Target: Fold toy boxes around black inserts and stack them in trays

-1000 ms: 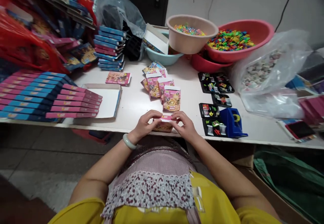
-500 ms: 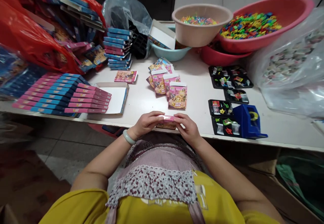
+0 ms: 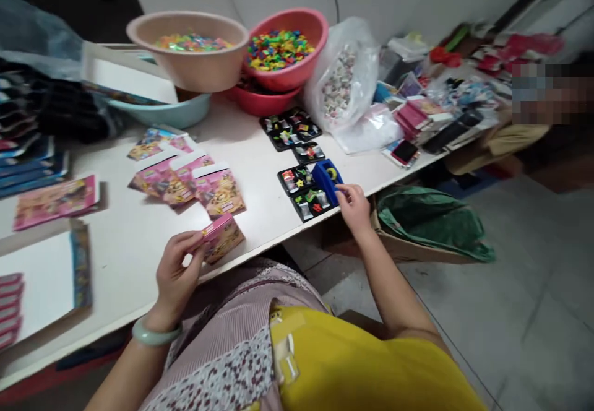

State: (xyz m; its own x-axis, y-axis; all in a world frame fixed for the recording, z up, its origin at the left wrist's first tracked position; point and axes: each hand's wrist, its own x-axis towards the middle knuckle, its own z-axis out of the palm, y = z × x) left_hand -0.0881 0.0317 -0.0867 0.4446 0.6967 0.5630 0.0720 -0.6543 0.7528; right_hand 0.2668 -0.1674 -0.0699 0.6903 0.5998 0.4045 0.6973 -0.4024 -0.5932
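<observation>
My left hand (image 3: 180,268) pinches a small pink and tan cardboard box (image 3: 226,242) by its upper left edge, the box standing near the table's front edge. With fingers closed, my right hand (image 3: 355,213) touches the front end of a blue tape dispenser (image 3: 323,181); anything between those fingertips is too small to make out. Black trays (image 3: 302,214) of small toys and packets lie against the dispenser's left side. Behind the held box, several pink boxes (image 3: 221,189) with raised white flaps overlap one another.
At the back stand a beige basin (image 3: 195,67) and a red basin (image 3: 315,36) of small colourful pieces. A clear bag (image 3: 366,89) sits right of them. A green-lined bin (image 3: 431,213) is below the table's front edge. A co-worker's arm (image 3: 561,95) shows far right.
The view has swung right. My right hand has left the small box and moved to the tape dispenser. My left hand still holds the box, now turned at an angle.
</observation>
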